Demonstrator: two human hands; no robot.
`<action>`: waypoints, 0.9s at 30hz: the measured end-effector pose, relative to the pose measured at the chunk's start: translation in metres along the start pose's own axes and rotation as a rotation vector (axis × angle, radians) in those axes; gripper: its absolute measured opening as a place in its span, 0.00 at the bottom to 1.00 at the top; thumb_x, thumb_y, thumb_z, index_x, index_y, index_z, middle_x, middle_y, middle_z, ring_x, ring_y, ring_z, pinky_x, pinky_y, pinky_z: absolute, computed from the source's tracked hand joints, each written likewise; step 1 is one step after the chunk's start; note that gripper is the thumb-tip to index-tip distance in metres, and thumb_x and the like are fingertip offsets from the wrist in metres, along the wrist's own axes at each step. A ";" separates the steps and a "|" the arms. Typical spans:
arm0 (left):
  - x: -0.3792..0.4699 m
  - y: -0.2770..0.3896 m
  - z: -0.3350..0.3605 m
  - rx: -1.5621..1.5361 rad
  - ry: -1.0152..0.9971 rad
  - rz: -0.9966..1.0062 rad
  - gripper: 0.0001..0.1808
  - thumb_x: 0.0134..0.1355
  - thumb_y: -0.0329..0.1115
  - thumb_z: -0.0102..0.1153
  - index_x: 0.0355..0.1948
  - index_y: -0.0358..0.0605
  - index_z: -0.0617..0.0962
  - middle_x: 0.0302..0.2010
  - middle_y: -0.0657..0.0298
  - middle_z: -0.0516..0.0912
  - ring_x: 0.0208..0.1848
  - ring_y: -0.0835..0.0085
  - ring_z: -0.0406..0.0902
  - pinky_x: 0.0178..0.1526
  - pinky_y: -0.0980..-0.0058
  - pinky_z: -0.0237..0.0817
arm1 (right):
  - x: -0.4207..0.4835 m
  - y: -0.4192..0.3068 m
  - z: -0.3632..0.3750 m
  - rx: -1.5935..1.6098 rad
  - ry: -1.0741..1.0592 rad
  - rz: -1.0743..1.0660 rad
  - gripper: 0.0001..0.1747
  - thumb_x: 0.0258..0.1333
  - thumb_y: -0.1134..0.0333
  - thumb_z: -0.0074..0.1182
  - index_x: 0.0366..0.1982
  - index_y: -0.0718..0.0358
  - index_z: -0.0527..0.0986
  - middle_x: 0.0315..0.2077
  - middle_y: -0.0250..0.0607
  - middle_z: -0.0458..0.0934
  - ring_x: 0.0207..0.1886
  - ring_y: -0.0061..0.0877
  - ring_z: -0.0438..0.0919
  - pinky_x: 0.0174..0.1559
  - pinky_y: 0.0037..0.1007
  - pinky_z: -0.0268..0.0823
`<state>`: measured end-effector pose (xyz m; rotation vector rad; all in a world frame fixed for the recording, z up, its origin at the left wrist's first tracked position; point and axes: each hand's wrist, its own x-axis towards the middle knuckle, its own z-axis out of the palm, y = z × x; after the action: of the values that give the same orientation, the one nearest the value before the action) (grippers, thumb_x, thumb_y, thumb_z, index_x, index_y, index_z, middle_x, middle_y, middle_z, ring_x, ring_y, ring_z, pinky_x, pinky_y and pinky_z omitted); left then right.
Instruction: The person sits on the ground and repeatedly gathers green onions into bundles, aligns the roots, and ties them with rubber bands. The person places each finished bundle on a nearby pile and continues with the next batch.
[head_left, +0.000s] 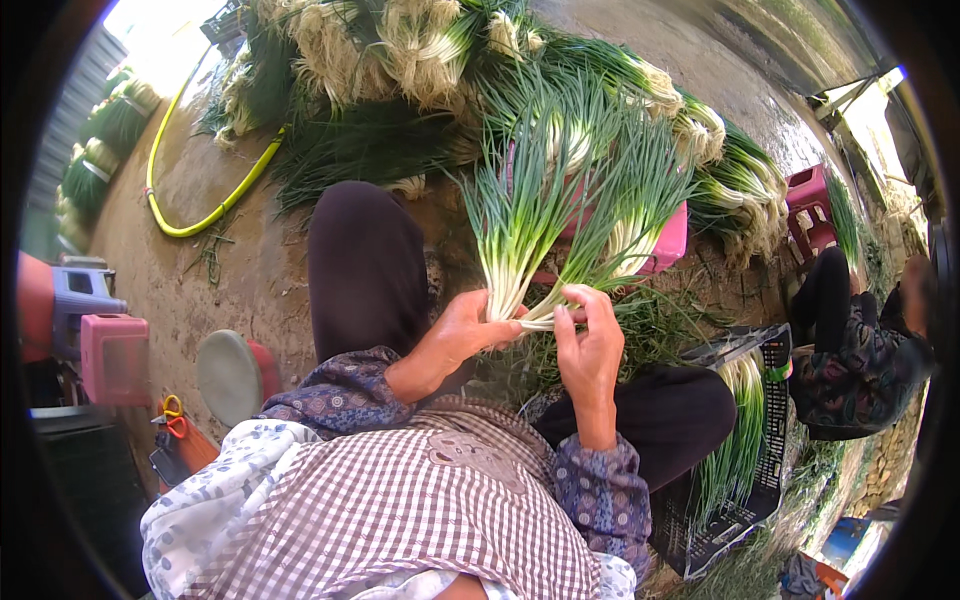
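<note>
My left hand (457, 330) grips a bunch of spring onions (514, 251) near its white stem ends, the green leaves fanning away from me. A few more stalks (553, 298) slant off to the right from the same grip. My right hand (590, 337) pinches the white ends of these slanting stalks between thumb and fingers. Just beyond my hands stands a pink plastic stool (669, 238), with more spring onions (634, 236) laid on top. Leaf scraps (660, 319) lie beneath and beside it.
Rooted spring onion bundles (420, 52) are heaped beyond the stool. Beside my right knee, a black plastic crate (776, 435) holds spring onions (739, 442). Another person (855, 367) sits at right. At left are a yellow hose (157, 184), a round stool (229, 379) and orange-handled scissors (176, 424).
</note>
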<state>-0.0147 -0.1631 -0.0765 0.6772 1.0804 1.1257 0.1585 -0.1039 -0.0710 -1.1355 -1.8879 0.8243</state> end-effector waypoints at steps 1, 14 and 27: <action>-0.003 -0.002 -0.003 -0.002 0.009 -0.008 0.12 0.60 0.31 0.60 0.44 0.38 0.78 0.32 0.69 0.79 0.30 0.87 0.71 0.32 0.86 0.61 | 0.002 0.005 0.003 -0.021 -0.019 0.073 0.09 0.58 0.74 0.55 0.42 0.68 0.75 0.36 0.38 0.79 0.30 0.15 0.75 0.29 0.20 0.67; -0.002 -0.020 -0.018 -0.044 0.093 -0.024 0.13 0.59 0.30 0.62 0.44 0.37 0.78 0.32 0.68 0.80 0.29 0.86 0.71 0.32 0.86 0.62 | 0.021 0.052 0.035 0.025 0.045 0.393 0.10 0.54 0.68 0.58 0.34 0.70 0.78 0.16 0.42 0.77 0.18 0.27 0.74 0.25 0.31 0.65; -0.002 -0.022 -0.020 0.016 0.076 -0.009 0.13 0.59 0.30 0.62 0.44 0.37 0.78 0.31 0.68 0.80 0.27 0.86 0.71 0.30 0.86 0.61 | 0.040 0.063 0.033 0.493 0.130 0.655 0.07 0.59 0.68 0.57 0.33 0.66 0.78 0.17 0.28 0.74 0.14 0.09 0.64 0.16 0.15 0.52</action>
<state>-0.0255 -0.1736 -0.1027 0.6456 1.1567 1.1441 0.1443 -0.0475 -0.1277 -1.4449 -1.0979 1.4349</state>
